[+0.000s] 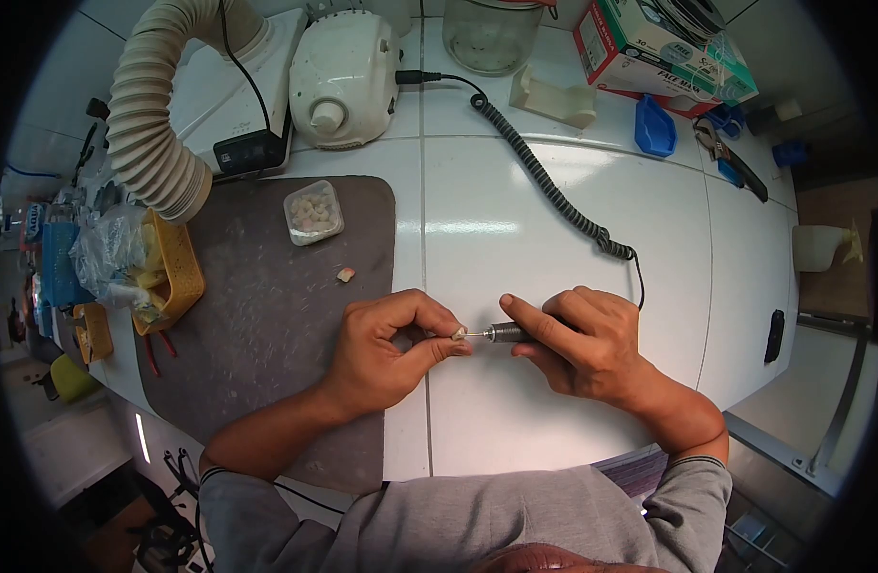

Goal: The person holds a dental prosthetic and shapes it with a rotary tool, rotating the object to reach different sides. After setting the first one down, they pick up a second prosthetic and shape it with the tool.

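Note:
Between the thumb and index finger of my left hand (386,346) is pinched a small whitish piece (459,334), mostly hidden by the fingertips. My right hand (592,342) grips a dark rotary handpiece (508,332), its thin metal bit pointing left and meeting the small piece. On the grey-brown mat (267,315) beyond my left hand lies one loose pinkish-white piece (345,274). Farther back on the mat, a clear plastic tub (313,213) holds several similar small pieces.
A coiled cord (544,177) links the handpiece to a white control box (342,81). A ribbed suction hose (152,105) arches over the mat's back left. Yellow basket (181,272) stands left; blue tray (655,126), pliers (730,162) and face mask box (640,57) are back right.

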{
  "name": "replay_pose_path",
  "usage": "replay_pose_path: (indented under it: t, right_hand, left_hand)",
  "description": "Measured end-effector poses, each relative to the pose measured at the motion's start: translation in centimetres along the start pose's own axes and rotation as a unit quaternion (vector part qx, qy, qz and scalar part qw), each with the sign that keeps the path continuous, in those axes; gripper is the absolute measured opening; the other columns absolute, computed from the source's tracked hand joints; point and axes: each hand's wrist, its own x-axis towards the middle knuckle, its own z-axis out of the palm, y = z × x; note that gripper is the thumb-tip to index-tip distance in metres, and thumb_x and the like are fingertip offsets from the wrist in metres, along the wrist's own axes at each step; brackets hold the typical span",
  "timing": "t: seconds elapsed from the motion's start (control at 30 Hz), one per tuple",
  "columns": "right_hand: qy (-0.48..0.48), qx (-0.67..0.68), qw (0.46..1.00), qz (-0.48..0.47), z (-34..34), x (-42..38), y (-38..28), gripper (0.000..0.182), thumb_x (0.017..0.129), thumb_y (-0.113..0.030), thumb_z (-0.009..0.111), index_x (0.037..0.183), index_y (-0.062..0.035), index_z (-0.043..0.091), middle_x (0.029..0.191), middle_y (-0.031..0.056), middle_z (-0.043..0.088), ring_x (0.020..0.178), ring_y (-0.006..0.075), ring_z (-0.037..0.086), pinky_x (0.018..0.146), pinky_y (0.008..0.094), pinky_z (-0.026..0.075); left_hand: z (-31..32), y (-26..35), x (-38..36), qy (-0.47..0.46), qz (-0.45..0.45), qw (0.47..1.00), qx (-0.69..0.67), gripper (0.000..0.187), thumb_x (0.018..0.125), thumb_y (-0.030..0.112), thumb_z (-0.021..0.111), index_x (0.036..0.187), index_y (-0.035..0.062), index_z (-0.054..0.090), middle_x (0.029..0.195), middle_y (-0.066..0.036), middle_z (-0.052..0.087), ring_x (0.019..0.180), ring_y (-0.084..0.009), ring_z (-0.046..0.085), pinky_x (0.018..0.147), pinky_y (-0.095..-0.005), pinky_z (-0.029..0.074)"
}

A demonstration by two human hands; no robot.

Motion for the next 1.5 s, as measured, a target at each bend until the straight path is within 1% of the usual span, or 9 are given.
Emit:
replay_pose_path:
  t: [0.57,0.67,0.97,1.5]
  right_hand:
    - [-0.001,-0.006,1.0,0.004,0.07,0.04,-0.04,0.047,0.096,-0.042,0.085,0.137,-0.0199,0.081,0.073,-0.0062,0.05,0.059,0.0094,0.047,0.051,0.0286,0.038]
    - [0.003,0.003,1.0,-0.001,0.08,0.07,0.06,0.047,0.096,-0.042,0.085,0.137,-0.02,0.081,0.073,-0.0063,0.051,0.059,0.0092,0.047,0.051,0.0284,0.038]
    - [-0.006,-0.012,1.0,-0.002,0.03,0.03,-0.03,0.047,0.096,-0.043,0.085,0.137,-0.0198,0.08,0.073,-0.0063,0.051,0.059,0.009,0.047,0.051,0.028,0.038]
    - [-0.007,-0.005,1.0,0.001,0.03,0.07,-0.03,0.048,0.096,-0.043,0.085,0.138,-0.0196,0.08,0.073,-0.0062,0.051,0.059,0.0093,0.048,0.051,0.0284,0.038]
  left_hand:
    - [-0.09,0.04,0.02,-0.005,0.009,1.0,0.024,0.012,0.093,-0.007,0.086,0.099,-0.0024,0.076,0.1,-0.014,0.081,0.095,-0.0184,0.081,0.083,-0.0297,0.066]
    - [-0.09,0.01,0.02,-0.005,0.004,1.0,0.009,0.013,0.094,-0.007,0.086,0.1,-0.0025,0.075,0.1,-0.015,0.081,0.095,-0.0186,0.081,0.083,-0.0296,0.066]
    - [-0.14,0.09,0.01,-0.014,0.003,0.999,0.04,0.014,0.095,-0.006,0.085,0.102,-0.0024,0.073,0.101,-0.014,0.081,0.096,-0.0172,0.081,0.083,-0.0285,0.065]
    - [-0.28,0.14,-0.01,-0.018,-0.001,0.999,0.04,0.013,0.095,-0.006,0.085,0.102,-0.0027,0.074,0.101,-0.014,0.081,0.095,-0.0165,0.08,0.083,-0.0281,0.064]
